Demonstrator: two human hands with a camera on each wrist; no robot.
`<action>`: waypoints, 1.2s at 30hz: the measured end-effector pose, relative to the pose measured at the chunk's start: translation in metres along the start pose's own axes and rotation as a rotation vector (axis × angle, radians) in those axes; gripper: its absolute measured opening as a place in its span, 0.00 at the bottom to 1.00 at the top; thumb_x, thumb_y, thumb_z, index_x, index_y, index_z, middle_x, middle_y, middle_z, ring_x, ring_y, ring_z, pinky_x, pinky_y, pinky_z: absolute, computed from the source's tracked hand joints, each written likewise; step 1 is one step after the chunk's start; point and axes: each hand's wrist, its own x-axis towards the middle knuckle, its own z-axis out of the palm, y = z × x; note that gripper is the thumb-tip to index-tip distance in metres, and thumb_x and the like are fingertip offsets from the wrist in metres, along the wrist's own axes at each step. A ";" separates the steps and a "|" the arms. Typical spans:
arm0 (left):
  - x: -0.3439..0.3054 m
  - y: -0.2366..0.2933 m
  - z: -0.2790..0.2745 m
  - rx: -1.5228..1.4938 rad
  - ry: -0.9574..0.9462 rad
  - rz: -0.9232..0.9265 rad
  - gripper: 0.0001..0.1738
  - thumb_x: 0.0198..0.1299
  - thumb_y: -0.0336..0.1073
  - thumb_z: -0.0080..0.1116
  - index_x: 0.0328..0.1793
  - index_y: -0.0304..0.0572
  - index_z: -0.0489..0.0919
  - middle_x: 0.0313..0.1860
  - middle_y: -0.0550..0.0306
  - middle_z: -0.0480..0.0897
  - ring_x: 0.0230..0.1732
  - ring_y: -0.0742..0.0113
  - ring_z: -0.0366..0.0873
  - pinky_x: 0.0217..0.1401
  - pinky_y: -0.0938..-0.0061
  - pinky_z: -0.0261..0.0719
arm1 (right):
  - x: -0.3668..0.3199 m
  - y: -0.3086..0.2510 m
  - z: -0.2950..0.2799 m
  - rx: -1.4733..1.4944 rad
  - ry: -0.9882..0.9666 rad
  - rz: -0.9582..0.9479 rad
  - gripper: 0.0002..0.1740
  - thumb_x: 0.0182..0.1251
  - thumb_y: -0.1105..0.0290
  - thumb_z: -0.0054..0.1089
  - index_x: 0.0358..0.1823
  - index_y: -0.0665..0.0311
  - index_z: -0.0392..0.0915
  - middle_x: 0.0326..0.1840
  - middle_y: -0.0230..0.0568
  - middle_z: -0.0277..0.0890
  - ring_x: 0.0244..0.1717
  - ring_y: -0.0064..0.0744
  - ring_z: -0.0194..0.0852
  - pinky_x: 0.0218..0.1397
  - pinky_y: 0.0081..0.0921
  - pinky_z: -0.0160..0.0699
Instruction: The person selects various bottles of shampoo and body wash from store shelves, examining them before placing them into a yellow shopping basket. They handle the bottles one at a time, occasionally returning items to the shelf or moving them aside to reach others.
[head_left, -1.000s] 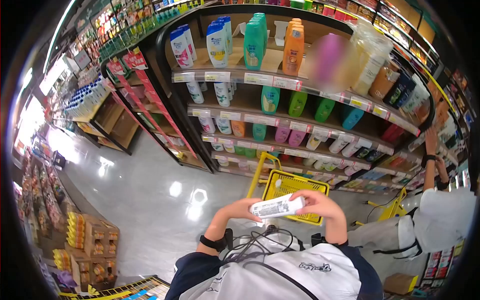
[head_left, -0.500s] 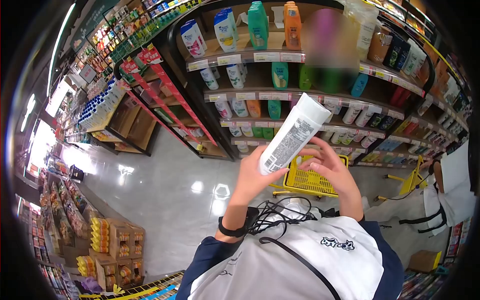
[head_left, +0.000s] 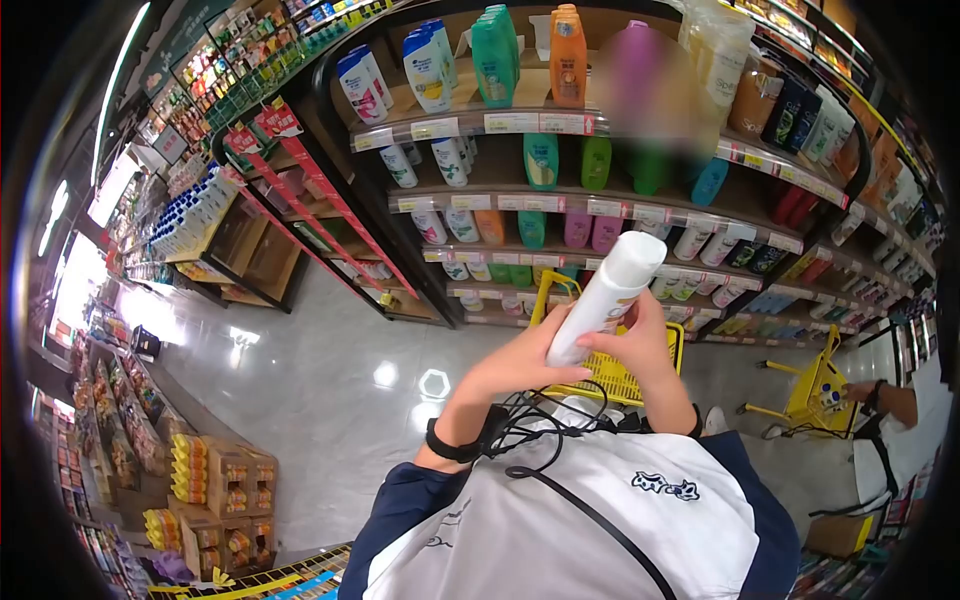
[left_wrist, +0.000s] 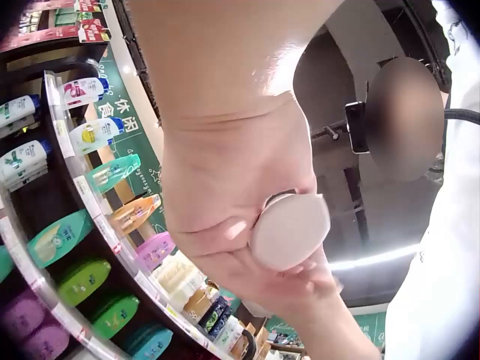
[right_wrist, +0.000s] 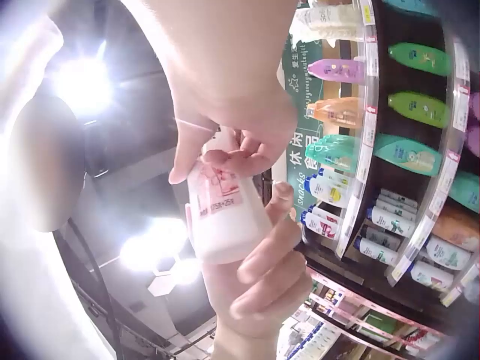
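A white toiletry bottle (head_left: 608, 295) with a white cap stands tilted in front of my chest, its top leaning away to the right. My left hand (head_left: 522, 358) grips its lower left side, and my right hand (head_left: 642, 338) holds it from the right with the thumb across the front. In the left wrist view the base of the bottle (left_wrist: 291, 232) shows against the left hand (left_wrist: 232, 172). The right wrist view has reddish print on the bottle (right_wrist: 225, 217), with the fingers of the right hand (right_wrist: 236, 112) around its far part.
Curved shelves (head_left: 560, 123) of shampoo bottles rise ahead. Below my hands is a yellow shopping basket cart (head_left: 625, 380); another yellow cart (head_left: 815, 390) stands at the right beside another person (head_left: 900, 440). Stacked cartons (head_left: 230, 490) are on the floor at the left.
The bottle went from lying level to upright, then turned from its printed back to a side with orange print. My right hand closed on it. The other person's arm came down from the shelf.
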 end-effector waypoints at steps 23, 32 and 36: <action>0.097 -0.023 0.028 -0.040 -0.017 -0.272 0.20 0.52 0.28 0.60 0.53 0.38 0.72 0.44 0.61 0.77 0.45 0.73 0.72 0.49 0.76 0.71 | 0.040 0.010 -0.106 0.052 -0.121 0.051 0.29 0.54 0.68 0.64 0.57 0.65 0.65 0.47 0.41 0.76 0.46 0.28 0.75 0.47 0.25 0.74; 0.100 -0.014 0.035 0.096 -0.023 -0.236 0.18 0.43 0.29 0.60 0.44 0.39 0.74 0.37 0.60 0.78 0.40 0.71 0.74 0.43 0.74 0.73 | 0.032 -0.010 -0.106 -0.375 -0.299 -0.038 0.28 0.44 0.56 0.71 0.45 0.64 0.75 0.40 0.43 0.78 0.41 0.36 0.77 0.45 0.27 0.72; 0.091 -0.009 0.037 0.096 -0.060 -0.250 0.18 0.43 0.29 0.61 0.44 0.38 0.74 0.36 0.60 0.78 0.39 0.71 0.74 0.41 0.76 0.73 | 0.022 -0.002 -0.096 -0.409 -0.295 -0.092 0.37 0.43 0.50 0.68 0.54 0.61 0.69 0.37 0.50 0.78 0.39 0.46 0.78 0.42 0.32 0.73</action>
